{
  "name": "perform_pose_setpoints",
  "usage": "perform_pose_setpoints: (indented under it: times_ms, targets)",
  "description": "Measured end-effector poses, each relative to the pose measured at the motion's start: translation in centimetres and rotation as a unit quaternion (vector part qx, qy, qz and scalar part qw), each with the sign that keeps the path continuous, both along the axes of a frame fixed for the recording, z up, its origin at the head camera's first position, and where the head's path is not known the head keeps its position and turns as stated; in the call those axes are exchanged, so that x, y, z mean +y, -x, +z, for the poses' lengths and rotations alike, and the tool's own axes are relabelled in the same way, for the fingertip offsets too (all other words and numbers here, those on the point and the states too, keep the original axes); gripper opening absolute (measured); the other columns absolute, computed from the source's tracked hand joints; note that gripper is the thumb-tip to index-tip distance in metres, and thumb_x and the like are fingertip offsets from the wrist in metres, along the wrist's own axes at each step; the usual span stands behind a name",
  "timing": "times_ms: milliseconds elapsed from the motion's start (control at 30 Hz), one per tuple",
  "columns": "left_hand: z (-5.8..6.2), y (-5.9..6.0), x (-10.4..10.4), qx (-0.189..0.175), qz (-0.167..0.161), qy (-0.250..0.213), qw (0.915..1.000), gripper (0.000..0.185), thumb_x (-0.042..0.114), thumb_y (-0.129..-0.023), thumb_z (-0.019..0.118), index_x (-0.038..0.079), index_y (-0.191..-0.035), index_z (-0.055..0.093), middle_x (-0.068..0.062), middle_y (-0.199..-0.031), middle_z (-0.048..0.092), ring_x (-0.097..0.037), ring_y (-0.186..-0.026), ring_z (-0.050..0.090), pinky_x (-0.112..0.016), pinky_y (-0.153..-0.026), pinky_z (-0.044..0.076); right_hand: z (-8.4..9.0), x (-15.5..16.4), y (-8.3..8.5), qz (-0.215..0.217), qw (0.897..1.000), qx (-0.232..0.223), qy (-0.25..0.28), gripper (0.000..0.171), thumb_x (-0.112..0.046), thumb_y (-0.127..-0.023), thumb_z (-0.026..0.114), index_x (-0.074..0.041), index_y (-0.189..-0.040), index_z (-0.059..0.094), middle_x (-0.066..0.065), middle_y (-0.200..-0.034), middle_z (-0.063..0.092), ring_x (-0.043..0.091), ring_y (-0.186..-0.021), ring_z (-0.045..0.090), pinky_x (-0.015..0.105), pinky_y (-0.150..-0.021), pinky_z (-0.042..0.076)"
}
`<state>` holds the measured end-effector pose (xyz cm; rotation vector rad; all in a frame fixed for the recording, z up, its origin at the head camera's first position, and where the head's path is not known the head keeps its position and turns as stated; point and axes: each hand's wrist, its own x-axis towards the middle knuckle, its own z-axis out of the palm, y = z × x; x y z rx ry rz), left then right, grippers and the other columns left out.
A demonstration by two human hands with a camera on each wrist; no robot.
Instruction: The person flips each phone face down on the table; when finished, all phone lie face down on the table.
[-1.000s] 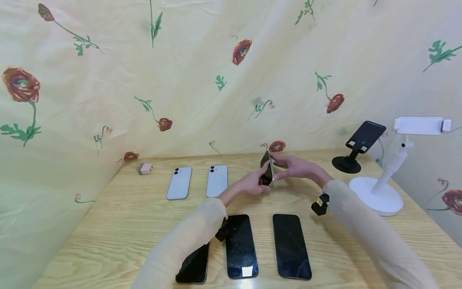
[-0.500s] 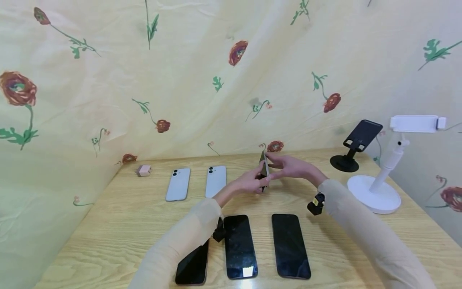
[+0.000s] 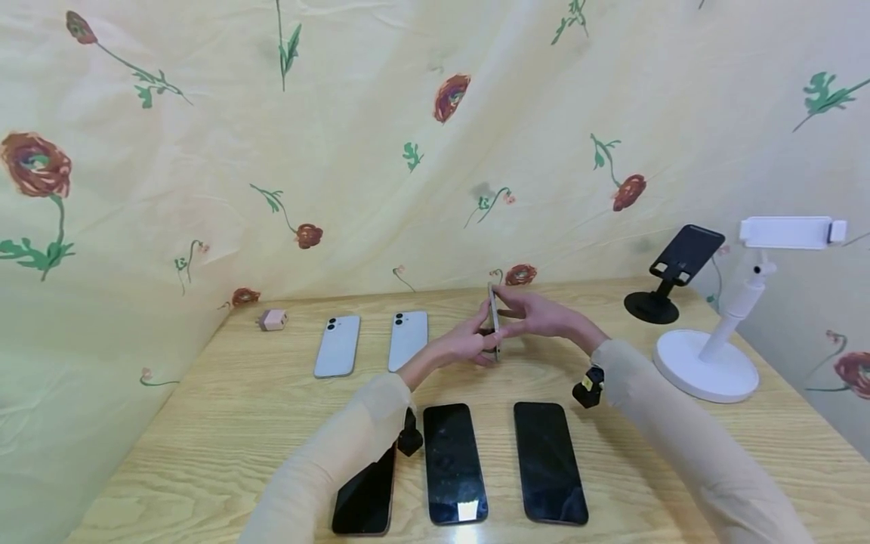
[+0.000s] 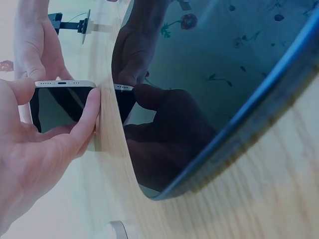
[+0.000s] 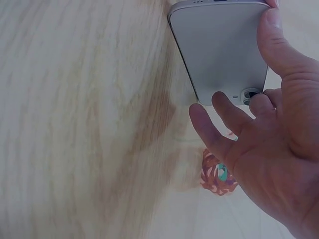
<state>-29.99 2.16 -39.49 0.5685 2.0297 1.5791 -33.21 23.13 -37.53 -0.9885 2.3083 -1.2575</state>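
Both hands hold a smartphone (image 3: 495,311) up on its long edge, close over the table, and it appears nearly edge-on in the head view. My left hand (image 3: 462,344) grips it on the screen side, thumb and fingers at its edges; the dark screen (image 4: 57,107) faces that palm. On the other side, my right hand (image 3: 540,316) has its thumb and index finger along the upper edge. The silver back (image 5: 219,50) faces the right palm, with other right fingers spread near the camera end. The port end points toward me.
Three dark-screened phones lie in front: a left one (image 3: 363,495) partly under the sleeve, a middle one (image 3: 454,461) and a right one (image 3: 549,461). Two white phones (image 3: 337,346) lie face down behind. A pink charger (image 3: 273,319), black stand (image 3: 686,253) and white stand (image 3: 707,370) stand farther out.
The held smartphone has turned from showing its dark screen to nearly edge-on and shifted slightly left. Both hands have moved a little left with it. The other phones and stands stay put.
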Motion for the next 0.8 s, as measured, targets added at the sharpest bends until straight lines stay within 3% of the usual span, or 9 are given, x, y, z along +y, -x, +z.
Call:
perform_pose_setpoints:
  times_ms: [167, 433, 800]
  targets:
    - [-0.1, -0.1, -0.2, -0.016, 0.002, -0.023, 0.9996, 0.081, 0.016, -0.106, 0.05, 0.023, -0.161, -0.007, -0.026, -0.162, 0.01, -0.041, -0.129, 0.049, -0.044, -0.086, 0.055, -0.3, -0.2, 0.0, -0.003, 1.0, 0.0, 0.017, 0.093, -0.005, -0.094, 0.07, 0.005, -0.158, 0.004, 0.025, -0.163, 0.001, 0.049, -0.14, 0.026, 0.053, -0.103, 0.04]
    - [-0.2, -0.3, -0.6, -0.029, 0.005, -0.048, 0.9984, 0.081, 0.011, -0.105, 0.051, 0.025, -0.162, -0.005, -0.031, -0.143, 0.044, -0.04, -0.115, 0.059, -0.045, -0.09, 0.053, -1.0, -0.5, 0.1, -0.017, 1.0, 0.018, 0.004, 0.097, -0.011, -0.091, 0.075, 0.002, -0.159, 0.007, 0.024, -0.163, 0.006, 0.049, -0.139, 0.029, 0.058, -0.107, 0.033]
    - [-0.2, -0.5, -0.9, -0.032, 0.011, -0.047, 0.9983, 0.078, 0.003, -0.105, 0.045, 0.023, -0.162, -0.006, -0.033, -0.15, 0.034, -0.042, -0.124, 0.054, -0.046, -0.094, 0.051, -1.3, -0.5, -0.2, -0.01, 0.999, 0.03, -0.03, 0.1, -0.015, -0.092, 0.075, -0.004, -0.16, 0.001, 0.024, -0.162, 0.013, 0.048, -0.133, 0.041, 0.055, -0.099, 0.044]
